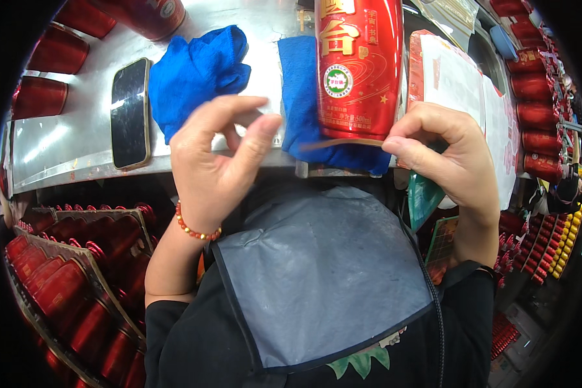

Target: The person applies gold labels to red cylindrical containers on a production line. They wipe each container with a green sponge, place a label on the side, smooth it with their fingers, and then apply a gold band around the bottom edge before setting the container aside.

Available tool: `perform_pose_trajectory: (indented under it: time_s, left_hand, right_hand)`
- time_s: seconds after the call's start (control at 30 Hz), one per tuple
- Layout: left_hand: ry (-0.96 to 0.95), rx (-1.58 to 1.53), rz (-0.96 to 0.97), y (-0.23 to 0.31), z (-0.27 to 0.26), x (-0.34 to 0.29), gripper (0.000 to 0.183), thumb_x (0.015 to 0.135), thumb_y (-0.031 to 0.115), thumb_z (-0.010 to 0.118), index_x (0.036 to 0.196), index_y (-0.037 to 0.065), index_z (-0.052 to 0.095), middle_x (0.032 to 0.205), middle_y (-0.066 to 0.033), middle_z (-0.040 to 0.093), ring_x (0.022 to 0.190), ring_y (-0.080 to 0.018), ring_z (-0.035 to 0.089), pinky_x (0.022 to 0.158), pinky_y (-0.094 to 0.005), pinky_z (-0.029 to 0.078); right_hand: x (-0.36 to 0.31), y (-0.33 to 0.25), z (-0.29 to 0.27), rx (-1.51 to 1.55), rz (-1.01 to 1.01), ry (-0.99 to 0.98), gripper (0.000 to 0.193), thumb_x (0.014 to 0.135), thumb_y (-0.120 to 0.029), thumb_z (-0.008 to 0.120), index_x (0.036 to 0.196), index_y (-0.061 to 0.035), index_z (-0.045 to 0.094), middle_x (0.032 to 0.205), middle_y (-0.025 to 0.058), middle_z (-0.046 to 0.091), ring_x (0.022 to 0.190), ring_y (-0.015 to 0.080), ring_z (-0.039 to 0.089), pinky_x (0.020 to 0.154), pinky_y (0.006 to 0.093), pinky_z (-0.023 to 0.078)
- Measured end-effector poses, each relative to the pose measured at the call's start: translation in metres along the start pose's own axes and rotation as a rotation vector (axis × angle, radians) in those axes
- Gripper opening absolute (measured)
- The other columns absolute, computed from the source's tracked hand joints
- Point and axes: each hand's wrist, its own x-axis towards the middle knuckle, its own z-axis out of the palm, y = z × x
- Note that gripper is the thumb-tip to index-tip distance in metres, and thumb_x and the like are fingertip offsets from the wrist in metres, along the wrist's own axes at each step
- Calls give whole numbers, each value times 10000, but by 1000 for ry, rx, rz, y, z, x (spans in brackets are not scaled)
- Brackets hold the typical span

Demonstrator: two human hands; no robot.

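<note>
A red bottle [359, 71] with gold lettering and a round white-and-green emblem lies on a blue cloth [301, 97], its base toward me. Beside that base my right hand [443, 145] pinches the end of a thin brownish strip [349, 141], which stretches left along the bottle's bottom edge and blurs at its far end. A green flat piece with a pointed tip [423, 200] hangs below the same hand; its upper part is hidden by the fingers. My left hand [216, 152], slightly blurred, is raised left of the bottle, thumb and forefinger apart, holding nothing that I can see.
A crumpled blue cloth [197, 71] and a phone [130, 113] lie on the metal table [58, 149]. White sheets [456, 77] lie at right. Red bottles [42, 97] stand at far left; more fill racks [71, 291] below the table and a row [540, 116] at right.
</note>
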Motion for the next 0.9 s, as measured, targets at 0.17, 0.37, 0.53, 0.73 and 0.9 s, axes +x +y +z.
perform_pose_trajectory:
  time_s: [0.17,0.37,0.53,0.73,0.9]
  left_hand:
    - [-170,464,314,9,20,12,1159,568,650,883,1464,25,498,1482,-186,484,1371,-345,419,1144,-454,293]
    - [-124,382,329,8,51,21,1072,594,289,935,1511,31,443,1456,-207,503,1281,-369,511,1071,-420,417]
    - [17,470,774,-18,56,38,935,615,301,919,1456,119,554,1468,-168,510,1247,-326,517,1058,-405,412]
    - [-351,213,485,52,34,22,709,594,507,895,1222,218,736,1537,-164,438,1415,-347,338,1156,-447,257]
    - [-437,77,344,48,18,24,261,679,348,905,840,175,794,1491,-176,512,1466,-344,294,1204,-455,232]
  right_hand:
    - [-4,3,-2,14,53,50,116,912,-67,738,878,28,681,761,-9,637,686,36,585,629,202,453]
    - [-14,3,-8,54,52,53,89,917,-53,732,906,21,683,808,3,653,717,38,590,651,193,457]
    - [-28,3,-14,99,85,126,94,855,-14,765,920,18,705,833,13,672,714,52,596,644,206,450]
    - [-28,-18,-4,-161,-193,29,106,727,-10,796,813,-18,736,737,44,670,648,117,577,602,262,418]
    - [-24,-16,-3,-104,-178,72,111,691,-23,795,762,-3,712,711,53,641,650,139,561,599,280,390]
